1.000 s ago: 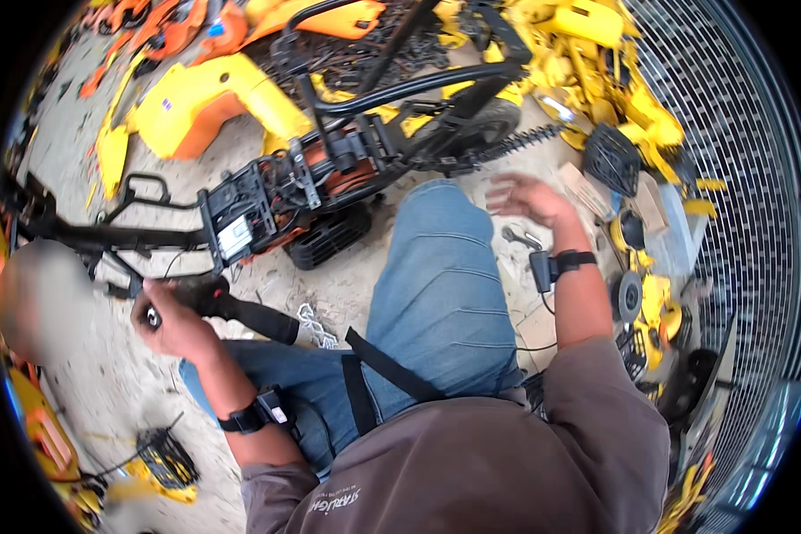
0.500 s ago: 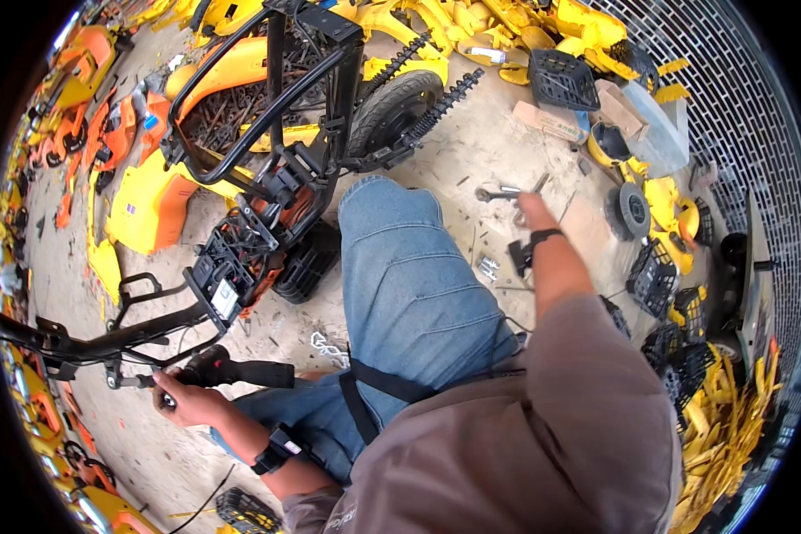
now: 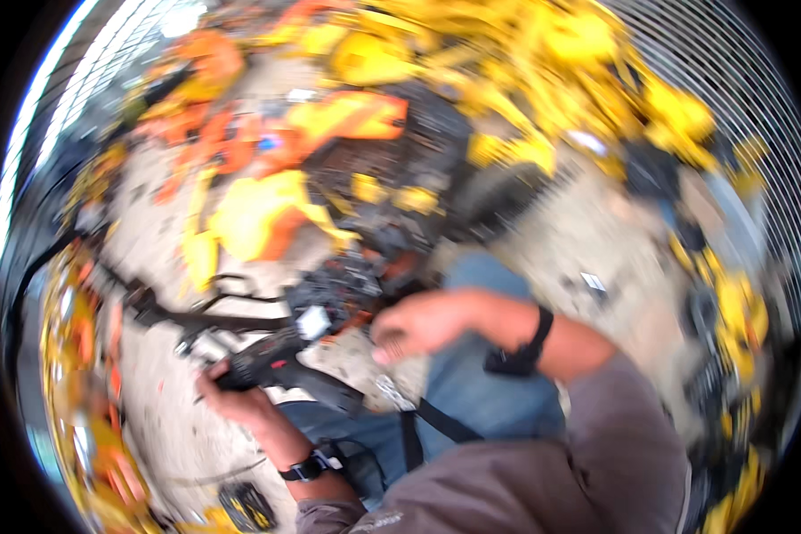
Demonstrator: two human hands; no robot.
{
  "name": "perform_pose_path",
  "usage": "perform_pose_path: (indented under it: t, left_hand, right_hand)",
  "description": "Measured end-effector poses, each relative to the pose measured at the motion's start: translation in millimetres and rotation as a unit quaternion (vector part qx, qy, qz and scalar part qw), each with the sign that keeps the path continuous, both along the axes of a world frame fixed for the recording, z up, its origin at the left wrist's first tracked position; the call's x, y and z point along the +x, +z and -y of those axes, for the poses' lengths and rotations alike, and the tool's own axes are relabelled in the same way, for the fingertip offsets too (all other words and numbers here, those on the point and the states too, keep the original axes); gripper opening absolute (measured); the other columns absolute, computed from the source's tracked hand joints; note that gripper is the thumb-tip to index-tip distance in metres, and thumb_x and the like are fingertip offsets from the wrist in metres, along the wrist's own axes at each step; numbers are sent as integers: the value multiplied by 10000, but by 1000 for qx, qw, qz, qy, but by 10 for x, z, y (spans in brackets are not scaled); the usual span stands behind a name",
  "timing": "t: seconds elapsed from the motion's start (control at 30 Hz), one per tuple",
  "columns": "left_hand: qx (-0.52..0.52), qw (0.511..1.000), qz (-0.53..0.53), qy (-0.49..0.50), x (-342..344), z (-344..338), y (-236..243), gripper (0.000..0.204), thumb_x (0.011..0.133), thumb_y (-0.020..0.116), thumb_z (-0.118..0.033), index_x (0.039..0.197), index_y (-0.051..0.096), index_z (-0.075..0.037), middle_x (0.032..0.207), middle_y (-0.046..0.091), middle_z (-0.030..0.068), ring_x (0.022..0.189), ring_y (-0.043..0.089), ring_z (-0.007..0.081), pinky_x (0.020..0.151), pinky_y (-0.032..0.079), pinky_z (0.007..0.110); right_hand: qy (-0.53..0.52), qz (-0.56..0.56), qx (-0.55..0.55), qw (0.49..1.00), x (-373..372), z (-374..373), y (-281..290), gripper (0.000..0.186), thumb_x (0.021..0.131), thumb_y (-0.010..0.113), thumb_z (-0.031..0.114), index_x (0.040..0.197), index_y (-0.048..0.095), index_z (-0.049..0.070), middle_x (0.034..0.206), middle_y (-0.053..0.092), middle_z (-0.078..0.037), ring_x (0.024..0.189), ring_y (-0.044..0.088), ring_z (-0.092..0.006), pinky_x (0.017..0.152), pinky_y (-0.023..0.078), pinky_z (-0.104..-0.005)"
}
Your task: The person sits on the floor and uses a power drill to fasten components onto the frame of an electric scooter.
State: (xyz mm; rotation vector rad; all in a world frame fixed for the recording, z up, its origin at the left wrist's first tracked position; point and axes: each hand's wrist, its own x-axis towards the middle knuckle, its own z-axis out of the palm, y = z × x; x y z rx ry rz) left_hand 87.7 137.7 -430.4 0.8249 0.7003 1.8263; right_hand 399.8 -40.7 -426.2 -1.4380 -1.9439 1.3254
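Inside the left hand (image 3: 234, 400), a black power tool (image 3: 271, 360) is getting gripped by its left end, handle angling off to the right. Just past that grip, a stripped vehicle frame (image 3: 334, 289) is stretching across. To the grip's right, the right hand (image 3: 418, 325) is hanging half curled; can't tell if it's holding anything, too blurry. Farther beyond, a yellow panel (image 3: 258, 214) is lying around.
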Motion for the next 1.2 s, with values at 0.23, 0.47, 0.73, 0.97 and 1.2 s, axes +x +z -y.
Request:
perform_pose_path:
  t: [0.23, 0.47, 0.73, 0.97, 1.2]
  left_hand:
    - [211, 959, 39, -187, 281, 411, 1247, 192, 1024, 544, -203, 866, 443, -163, 685, 488, -6, 592, 493, 122, 679, 471, 339]
    - [214, 904, -342, -145, -264, 154, 1778, 316, 1023, 580, -337, 1145, 529, -50, 1078, 615, 118, 1023, 609, 226, 911, 500, 382]
    - [444, 514, -651, 339, -1075, -204, 3442, 229, 838, 690, -27, 1058, 626, -29, 1068, 636, 152, 1055, 606, 343, 930, 482, 415]
    - [280, 410, -712, 497, -1328, -768, 4170, 160, 930, 642, -168, 1035, 654, -47, 1056, 679, 125, 1053, 623, 320, 958, 474, 434]
    - [-6, 348, -862, 368, -1143, -944, 4228, 584, 1082, 286, -438, 1026, 711, -41, 813, 709, 161, 815, 698, 384, 794, 541, 532]
  right_hand:
    - [129, -620, -177, 753, -1649, -587, -236, 647, 945, 718, 430, 1406, 525, 20, 1264, 645, -96, 1173, 622, -234, 1067, 455, -393]
    - [-22, -643, -89, 760, -1810, -878, 352, 496, 928, 745, 303, 1299, 543, 43, 1042, 663, -134, 900, 650, -212, 841, 542, -375]
    - [-273, -503, 191, 798, -534, -1336, 1306, 345, 954, 706, 289, 1173, 611, 40, 862, 689, -118, 677, 662, -183, 607, 552, -315]
    - [-344, -421, 252, 800, -191, -1936, 2151, 335, 962, 685, 312, 1167, 607, 60, 836, 691, -118, 609, 640, -167, 569, 531, -297]
    - [-344, -398, 196, 828, -174, -2246, 2361, 387, 959, 695, 356, 1212, 604, 77, 890, 702, -131, 647, 655, -174, 593, 539, -304]
